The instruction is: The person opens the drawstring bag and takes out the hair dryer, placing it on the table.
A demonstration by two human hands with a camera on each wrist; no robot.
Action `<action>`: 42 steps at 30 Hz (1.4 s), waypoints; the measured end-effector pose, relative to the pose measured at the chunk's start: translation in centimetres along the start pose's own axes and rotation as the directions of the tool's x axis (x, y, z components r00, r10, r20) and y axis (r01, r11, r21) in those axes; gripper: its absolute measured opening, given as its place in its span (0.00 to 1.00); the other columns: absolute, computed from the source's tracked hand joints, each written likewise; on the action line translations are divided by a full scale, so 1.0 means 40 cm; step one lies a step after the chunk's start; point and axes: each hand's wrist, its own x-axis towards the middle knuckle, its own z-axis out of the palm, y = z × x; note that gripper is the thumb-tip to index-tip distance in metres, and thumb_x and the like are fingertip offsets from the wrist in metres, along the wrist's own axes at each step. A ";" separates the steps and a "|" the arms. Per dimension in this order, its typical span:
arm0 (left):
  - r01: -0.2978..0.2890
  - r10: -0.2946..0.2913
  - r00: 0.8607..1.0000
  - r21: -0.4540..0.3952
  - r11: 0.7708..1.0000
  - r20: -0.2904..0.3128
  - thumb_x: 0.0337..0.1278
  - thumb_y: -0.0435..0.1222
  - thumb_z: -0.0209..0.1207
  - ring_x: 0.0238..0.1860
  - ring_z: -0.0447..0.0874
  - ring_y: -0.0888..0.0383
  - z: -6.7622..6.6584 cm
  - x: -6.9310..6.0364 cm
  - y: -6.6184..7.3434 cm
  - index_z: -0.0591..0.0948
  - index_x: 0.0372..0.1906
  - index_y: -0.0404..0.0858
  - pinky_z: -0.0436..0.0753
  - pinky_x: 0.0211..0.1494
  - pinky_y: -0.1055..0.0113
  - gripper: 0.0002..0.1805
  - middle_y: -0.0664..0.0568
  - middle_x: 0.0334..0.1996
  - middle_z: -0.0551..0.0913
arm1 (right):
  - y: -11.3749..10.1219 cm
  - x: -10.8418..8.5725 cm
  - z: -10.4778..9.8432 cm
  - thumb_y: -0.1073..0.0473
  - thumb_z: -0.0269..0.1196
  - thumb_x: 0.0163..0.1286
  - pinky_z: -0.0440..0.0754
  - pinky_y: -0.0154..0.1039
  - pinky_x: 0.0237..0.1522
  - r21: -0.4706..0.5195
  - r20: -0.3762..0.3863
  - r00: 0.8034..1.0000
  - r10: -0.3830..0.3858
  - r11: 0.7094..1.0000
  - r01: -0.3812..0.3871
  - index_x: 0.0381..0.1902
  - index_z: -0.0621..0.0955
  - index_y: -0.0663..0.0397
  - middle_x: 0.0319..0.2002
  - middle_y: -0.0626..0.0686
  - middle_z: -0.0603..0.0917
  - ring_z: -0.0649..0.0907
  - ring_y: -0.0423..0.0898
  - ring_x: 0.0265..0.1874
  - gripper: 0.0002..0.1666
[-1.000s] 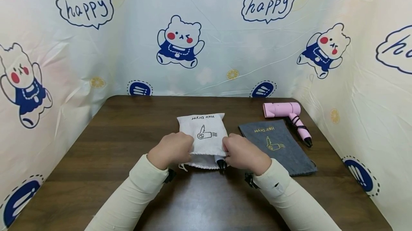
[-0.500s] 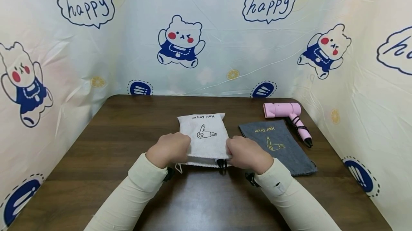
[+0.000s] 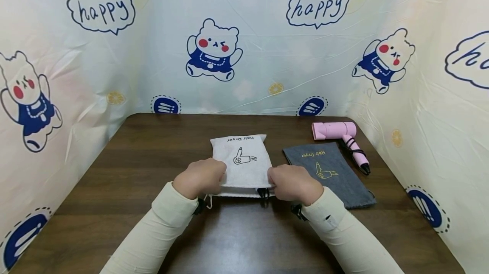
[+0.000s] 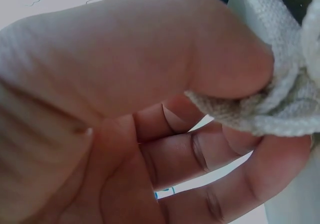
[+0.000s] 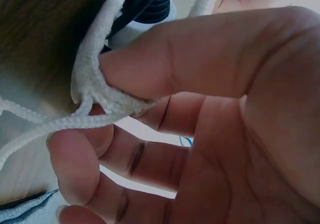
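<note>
A white drawstring bag (image 3: 246, 172) printed "Hair Dryer" lies on the table, its mouth toward me. My left hand (image 3: 200, 177) pinches the left corner of the mouth between thumb and fingers; the left wrist view shows the bunched cloth edge (image 4: 280, 121). At the right corner, my right hand (image 3: 296, 183) pinches the hem, with white drawstring cords (image 5: 60, 126) running over the fingers. Inside the mouth, a white handle end with a ribbed black cord sleeve (image 5: 152, 6) and black cord shows; the rest of that item is hidden in the bag.
Right of the white bag lies a flat grey drawstring bag (image 3: 332, 180), also printed "Hair Dryer". Behind it, near the far right corner, rests a pink hair dryer (image 3: 336, 130) with its black cord wound round the handle. A printed curtain (image 3: 259, 62) surrounds the brown table (image 3: 153, 151).
The bag's mouth has narrowed, its upper edge drawn toward me and over the white handle. My right hand has shifted slightly right, the left slightly left; both still hold the corners.
</note>
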 end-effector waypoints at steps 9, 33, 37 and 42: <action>0.018 -0.018 1.000 0.016 1.000 -0.008 0.52 0.27 0.61 0.21 0.63 0.57 0.015 0.011 -0.004 0.71 0.17 0.45 0.64 0.22 0.59 0.17 0.57 0.16 0.69 | 0.004 0.023 0.016 0.62 0.65 0.67 0.72 0.47 0.24 0.009 -0.028 0.998 0.063 0.998 -0.063 0.30 0.76 0.42 0.25 0.44 0.78 0.75 0.44 0.24 0.09; 0.034 -0.038 0.996 0.044 0.998 0.086 0.47 0.36 0.67 0.24 0.71 0.57 0.019 0.012 0.012 0.74 0.17 0.45 0.73 0.26 0.56 0.14 0.56 0.21 0.76 | 0.023 0.055 0.031 0.58 0.63 0.66 0.71 0.47 0.19 -0.008 -0.163 0.982 0.098 0.995 -0.100 0.31 0.76 0.47 0.23 0.46 0.77 0.77 0.45 0.22 0.06; -0.022 0.023 0.995 -0.015 1.000 0.100 0.46 0.34 0.62 0.19 0.57 0.61 0.019 0.016 0.002 0.64 0.11 0.50 0.57 0.22 0.62 0.21 0.63 0.13 0.60 | 0.018 0.037 0.026 0.56 0.65 0.67 0.71 0.46 0.21 0.000 -0.170 0.981 0.093 0.996 -0.095 0.30 0.75 0.48 0.22 0.46 0.75 0.76 0.44 0.22 0.09; -0.088 0.091 0.995 -0.091 0.992 0.032 0.41 0.30 0.53 0.20 0.47 0.61 0.005 0.029 -0.030 0.60 0.11 0.51 0.47 0.24 0.63 0.18 0.63 0.13 0.51 | 0.002 0.008 0.031 0.57 0.63 0.66 0.70 0.45 0.21 0.014 -0.194 0.980 0.051 0.999 -0.049 0.33 0.75 0.52 0.25 0.48 0.74 0.74 0.45 0.21 0.07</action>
